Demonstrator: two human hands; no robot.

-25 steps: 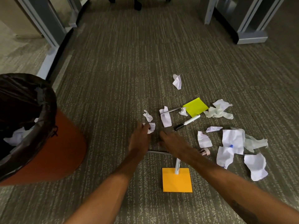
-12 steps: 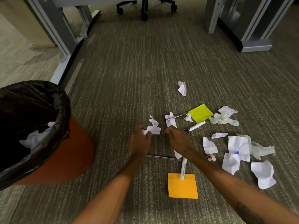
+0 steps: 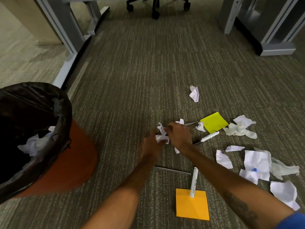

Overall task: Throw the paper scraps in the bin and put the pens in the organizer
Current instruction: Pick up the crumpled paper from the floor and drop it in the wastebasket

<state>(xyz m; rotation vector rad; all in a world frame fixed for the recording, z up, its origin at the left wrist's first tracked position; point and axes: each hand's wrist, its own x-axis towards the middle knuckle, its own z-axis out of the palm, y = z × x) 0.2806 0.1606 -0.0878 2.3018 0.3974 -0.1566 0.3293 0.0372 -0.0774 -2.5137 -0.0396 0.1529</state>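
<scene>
**Centre.** My view has both hands meeting over the carpet (image 3: 132, 80), well to the right of the bin (image 3: 79, 154). The left hand (image 3: 149, 146) has its fingers curled round a crumpled scrap (image 3: 162, 139). The right hand (image 3: 179, 138) pinches a second scrap (image 3: 160, 128) at its fingertips, and the two scraps touch.

**Right of the hands.** I see a far marker (image 3: 208, 137), a yellow note (image 3: 213, 122), a tissue wad (image 3: 239, 129) and loose scraps (image 3: 255, 161).

**Near side.** A thin grey pen (image 3: 173, 170) lies flat. A near marker (image 3: 193, 180) rests its near end on an orange note (image 3: 192, 207).

**Left.** The bin is orange with a black liner (image 3: 33, 100), and white paper lies inside it.

**Far edge.** I can make out chair castors (image 3: 156, 15) and a desk leg (image 3: 71, 30).
</scene>
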